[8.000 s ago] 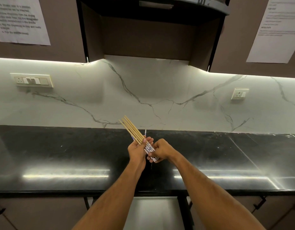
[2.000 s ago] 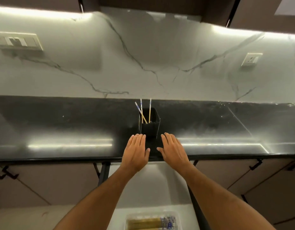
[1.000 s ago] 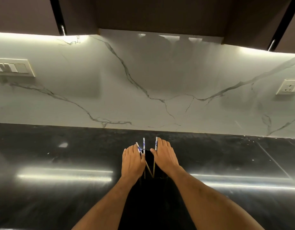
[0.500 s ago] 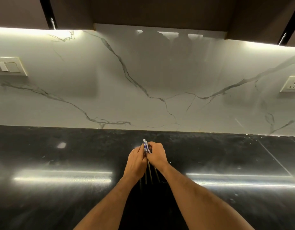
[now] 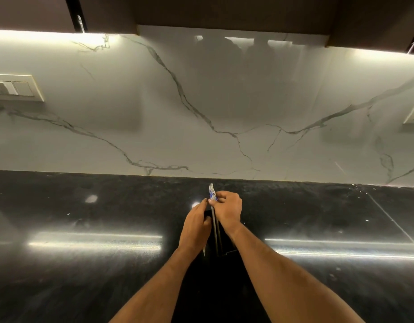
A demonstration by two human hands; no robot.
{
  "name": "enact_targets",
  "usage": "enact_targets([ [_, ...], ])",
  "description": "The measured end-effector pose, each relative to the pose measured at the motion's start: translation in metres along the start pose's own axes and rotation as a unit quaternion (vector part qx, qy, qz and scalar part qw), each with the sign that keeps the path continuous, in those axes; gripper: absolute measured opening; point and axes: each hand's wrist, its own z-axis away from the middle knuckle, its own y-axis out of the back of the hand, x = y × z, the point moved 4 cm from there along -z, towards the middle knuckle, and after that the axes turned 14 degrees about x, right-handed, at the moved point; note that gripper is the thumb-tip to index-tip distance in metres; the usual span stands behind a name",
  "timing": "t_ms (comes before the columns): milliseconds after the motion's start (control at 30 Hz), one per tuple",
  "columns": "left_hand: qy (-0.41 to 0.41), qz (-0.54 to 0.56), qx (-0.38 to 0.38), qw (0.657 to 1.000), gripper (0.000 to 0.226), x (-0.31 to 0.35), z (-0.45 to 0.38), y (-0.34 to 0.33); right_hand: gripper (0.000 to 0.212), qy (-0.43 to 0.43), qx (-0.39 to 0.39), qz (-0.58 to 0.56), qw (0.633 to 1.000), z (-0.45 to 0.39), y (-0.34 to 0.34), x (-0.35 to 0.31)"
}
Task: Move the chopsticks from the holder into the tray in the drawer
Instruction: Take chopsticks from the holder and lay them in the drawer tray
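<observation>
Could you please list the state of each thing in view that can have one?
chopsticks: gathered upright into one bundle, lower ends down in the holder, patterned tops pinched.
holder: black, upright on the countertop, mostly hidden by the hands.
right hand: fingers curled, pinching the chopstick tops.
left hand: fingertips against the bundle; its grip is not clearly visible.
countertop: glossy black, reflecting light strips.
switch panel: rocker positions too blurred to tell.

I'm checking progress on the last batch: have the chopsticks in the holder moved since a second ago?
Yes. The chopsticks, then splayed apart in the holder, are now gathered into one bundle pinched between left hand and right hand.
</observation>
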Motion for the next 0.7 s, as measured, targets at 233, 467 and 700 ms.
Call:
enact_targets([
  [233,0.030,0.042,0.055,0.997,0.036,0.020,-0.008,0.011,0.072,0.074,0.000,-0.082,0.994,-0.006,0.029,-0.033],
  [467,0.030,0.100,0.008,0.994,0.030,0.064,-0.007,0.018,0.073,0.166,-0.021,-0.145,0.975,-0.006,0.075,-0.081],
  [700,0.067,0.192,-0.042,0.978,0.021,0.120,0.012,0.038,0.058,0.176,0.010,-0.156,0.972,0.010,0.128,-0.123],
])
